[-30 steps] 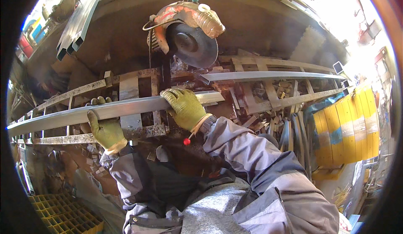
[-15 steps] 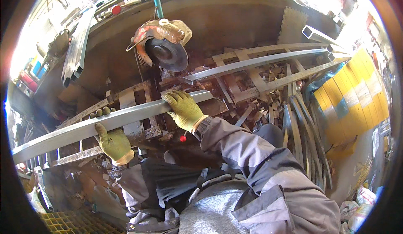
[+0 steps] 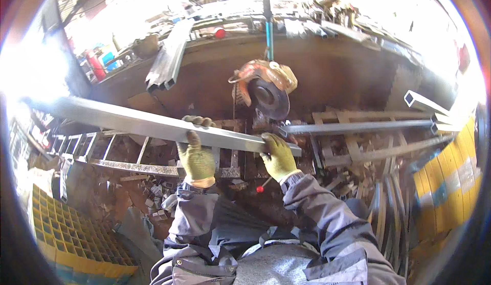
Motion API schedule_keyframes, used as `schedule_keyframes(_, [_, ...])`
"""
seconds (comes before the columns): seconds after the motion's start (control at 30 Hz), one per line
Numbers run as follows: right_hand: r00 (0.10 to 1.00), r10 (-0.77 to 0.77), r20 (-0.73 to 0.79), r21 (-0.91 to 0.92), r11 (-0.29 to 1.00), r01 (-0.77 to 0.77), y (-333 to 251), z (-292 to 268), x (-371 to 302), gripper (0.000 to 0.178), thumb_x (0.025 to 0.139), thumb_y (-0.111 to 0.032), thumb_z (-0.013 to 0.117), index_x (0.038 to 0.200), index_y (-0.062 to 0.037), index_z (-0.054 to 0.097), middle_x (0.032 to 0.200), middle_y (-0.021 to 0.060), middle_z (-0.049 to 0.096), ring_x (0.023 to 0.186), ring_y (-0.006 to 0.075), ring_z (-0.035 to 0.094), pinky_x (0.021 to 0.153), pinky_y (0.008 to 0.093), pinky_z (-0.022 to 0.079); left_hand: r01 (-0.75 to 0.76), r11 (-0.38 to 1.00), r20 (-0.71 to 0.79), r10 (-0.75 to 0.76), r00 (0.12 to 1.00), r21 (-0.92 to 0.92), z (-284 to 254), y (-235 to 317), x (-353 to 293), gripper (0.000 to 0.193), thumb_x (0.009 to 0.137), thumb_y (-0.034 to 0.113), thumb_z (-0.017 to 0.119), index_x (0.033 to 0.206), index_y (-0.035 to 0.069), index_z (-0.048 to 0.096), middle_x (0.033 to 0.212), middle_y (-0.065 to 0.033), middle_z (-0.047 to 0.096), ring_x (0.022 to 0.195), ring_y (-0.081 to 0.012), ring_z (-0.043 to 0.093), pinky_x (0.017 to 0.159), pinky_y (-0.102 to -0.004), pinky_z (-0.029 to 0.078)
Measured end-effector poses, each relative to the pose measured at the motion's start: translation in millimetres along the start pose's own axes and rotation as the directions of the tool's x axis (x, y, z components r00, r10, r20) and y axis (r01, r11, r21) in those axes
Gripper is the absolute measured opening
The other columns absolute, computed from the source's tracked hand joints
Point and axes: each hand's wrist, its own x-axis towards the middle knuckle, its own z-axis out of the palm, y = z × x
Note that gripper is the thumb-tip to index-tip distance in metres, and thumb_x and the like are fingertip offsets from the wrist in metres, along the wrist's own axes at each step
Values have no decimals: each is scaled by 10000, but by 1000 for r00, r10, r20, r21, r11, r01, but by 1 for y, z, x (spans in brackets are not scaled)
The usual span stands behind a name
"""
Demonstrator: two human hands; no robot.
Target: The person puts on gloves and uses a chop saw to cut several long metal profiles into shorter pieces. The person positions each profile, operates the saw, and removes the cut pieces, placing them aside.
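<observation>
My left hand (image 3: 197, 161), in a yellow-green work glove, grips a long silvery square metal tube (image 3: 128, 122) from below, with its thumb on the near side and fingertips over the far edge. Closer to the tube's right end, my right hand (image 3: 279, 158) wears a matching glove and is closed over it. The tube slants from the bright upper left down to the right end. Just beyond that end is a cut-off saw (image 3: 291, 79) with a dark abrasive disc (image 3: 268, 99), which stands apart from the tube. A red knob (image 3: 260, 189) sits below my right hand.
Another square tube (image 3: 358, 127) lies on the right rack (image 3: 378, 158). A ladder-like metal frame (image 3: 138, 168) lies left, over scattered offcuts. Stacked yellow tubes stand at lower left (image 3: 76, 228) and right (image 3: 445, 182). Further tubes (image 3: 171, 55) jut from the back shelf.
My view has swung left, so the saw and rack appear further right and lower. The tube's left end now points up instead of down in the picture. Both hands still grip the tube.
</observation>
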Motion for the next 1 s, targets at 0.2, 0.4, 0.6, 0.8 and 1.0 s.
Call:
schedule_keyframes(0.2, [994, -19, -104, -34, 999, 16, -13, -11, 1, 658, 947, -183, 926, 1542, -56, 676, 1509, 217, 765, 1417, 477, 716, 1227, 594, 572, -49, 999, 62, 49, 997, -1, 31, 7, 8, 795, 1084, 524, 925, 1631, 75, 563, 1338, -100, 713, 1248, -307, 710, 1180, -583, 590])
schedule_keyframes(0.4, [986, -38, -163, -17, 999, 36, -44, -18, 32, 677, 980, -264, 936, 1574, -81, 668, 1460, 223, 759, 1364, 495, 717, 1173, 611, 583, -149, 988, 233, 134, 963, 47, 72, 34, 51, 802, 1075, 579, 919, 1584, 51, 593, 1253, -92, 716, 1135, -283, 745, 1062, -543, 627])
schedule_keyframes(0.6, [998, -67, -11, 184, 981, 68, -93, -8, 73, 615, 988, -308, 953, 1501, -74, 708, 1376, 237, 798, 1301, 506, 743, 1128, 602, 600, -302, 918, 371, 195, 908, 256, 105, 87, 91, 731, 1155, 626, 790, 1471, -15, 638, 1132, -116, 698, 965, -251, 725, 864, -447, 612])
schedule_keyframes(0.8, [971, -130, 202, 567, 824, -8, -125, 4, 83, 668, 1113, -267, 922, 1677, -30, 654, 1508, 151, 788, 1347, 230, 741, 1174, 388, 599, -323, 827, 345, 169, 923, 461, 109, 165, 126, 560, 1198, 523, 795, 1361, -8, 721, 987, -85, 778, 846, -194, 738, 773, -390, 597])
schedule_keyframes(1.0, [930, 23, 367, 760, 569, -314, -125, -20, 98, 675, 1185, -285, 856, 1724, 30, 600, 1639, 179, 750, 1507, 239, 714, 1290, 388, 570, -228, 693, 332, -18, 943, 684, 51, 237, 97, 654, 1118, 600, 871, 1390, 26, 714, 987, -49, 756, 810, -147, 710, 735, -318, 578])
